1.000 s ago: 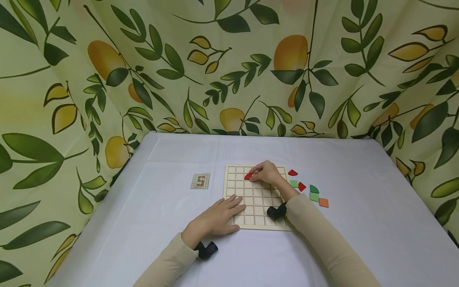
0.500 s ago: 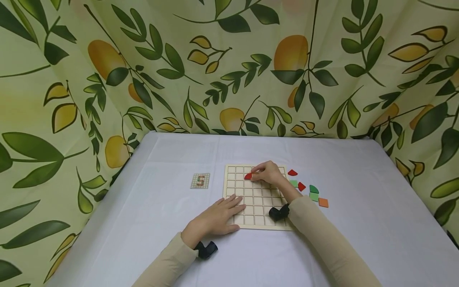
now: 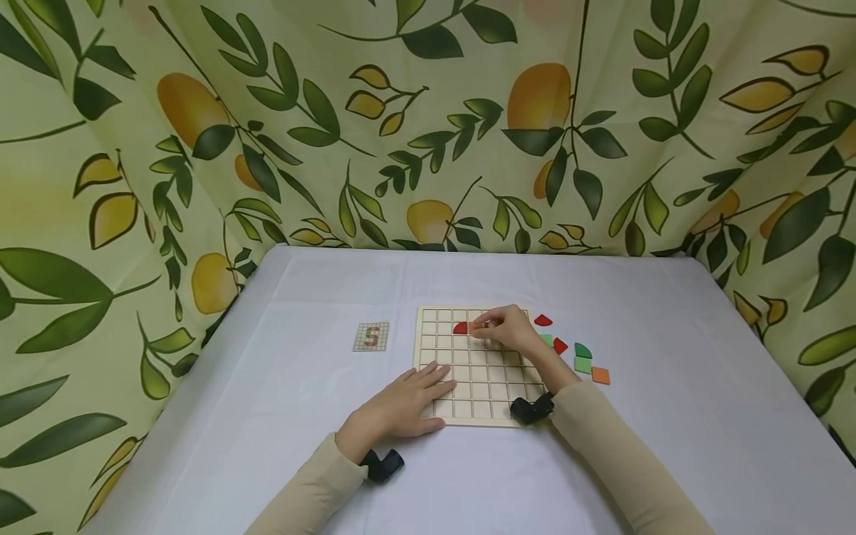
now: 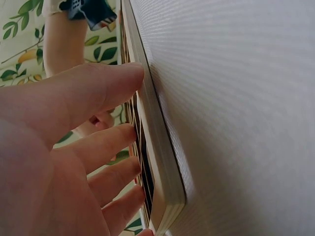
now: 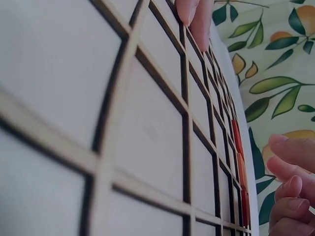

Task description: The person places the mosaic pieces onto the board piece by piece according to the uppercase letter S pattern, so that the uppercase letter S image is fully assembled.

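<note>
My left hand (image 3: 404,405) lies with fingers spread on the lower left of a pale wooden grid board (image 3: 461,411); in the left wrist view its thumb touches the board's edge. Over the board's upper part is my right hand (image 3: 511,328), fingers loosely bent. A red quarter-round tile (image 3: 461,328) sits in a grid cell, with an orange tile (image 3: 472,327) beside it near the fingertips. The right wrist view shows a second red tile (image 5: 245,209) after the orange one. There the right fingers (image 5: 295,155) are apart from the tiles, with nothing seen between them.
Left of the board lies a small card (image 3: 371,336) with a gridded S-like pattern. To the right are loose tiles: red ones (image 3: 543,320), light green squares (image 3: 583,365), a dark green quarter-round (image 3: 583,350) and an orange square (image 3: 600,375). A white cloth (image 3: 321,297) covers the table.
The right hand has drawn back slightly to the right, and the orange tile beside the red one has come into sight. My left hand has stayed in place.
</note>
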`<state>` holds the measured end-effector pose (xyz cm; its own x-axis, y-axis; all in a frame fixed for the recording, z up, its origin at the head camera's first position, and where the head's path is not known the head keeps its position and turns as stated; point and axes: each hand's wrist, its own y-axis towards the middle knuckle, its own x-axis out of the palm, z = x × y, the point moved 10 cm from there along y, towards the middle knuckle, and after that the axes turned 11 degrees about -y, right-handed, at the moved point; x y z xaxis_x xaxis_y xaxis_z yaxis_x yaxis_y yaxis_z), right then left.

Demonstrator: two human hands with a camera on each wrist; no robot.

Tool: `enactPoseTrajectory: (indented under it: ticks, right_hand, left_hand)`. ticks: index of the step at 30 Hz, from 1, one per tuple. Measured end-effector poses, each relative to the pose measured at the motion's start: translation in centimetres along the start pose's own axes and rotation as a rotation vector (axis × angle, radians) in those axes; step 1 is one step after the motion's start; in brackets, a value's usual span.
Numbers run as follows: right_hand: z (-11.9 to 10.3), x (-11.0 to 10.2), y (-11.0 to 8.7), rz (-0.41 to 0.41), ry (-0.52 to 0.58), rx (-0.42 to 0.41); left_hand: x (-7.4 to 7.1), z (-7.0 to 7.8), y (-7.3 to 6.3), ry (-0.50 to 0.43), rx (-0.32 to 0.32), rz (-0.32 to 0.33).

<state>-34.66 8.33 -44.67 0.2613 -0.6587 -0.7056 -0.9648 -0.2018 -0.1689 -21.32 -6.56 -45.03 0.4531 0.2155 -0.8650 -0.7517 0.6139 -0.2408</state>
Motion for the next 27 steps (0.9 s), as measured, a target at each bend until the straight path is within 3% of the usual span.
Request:
enactPoseTrajectory:
  ticks: [16,27]
  right_hand:
    - [0.2,-2.0,-2.4,0.023,0.037,-0.054]
    - [1.5,-3.6,-3.6,0.031,0.020,-0.059]
  left_hand:
    - [-0.3,0.2,-0.3,-0.016,0.002,0.008]
    - [-0.2,0.3,-0.2,-0.023,0.007,0.006]
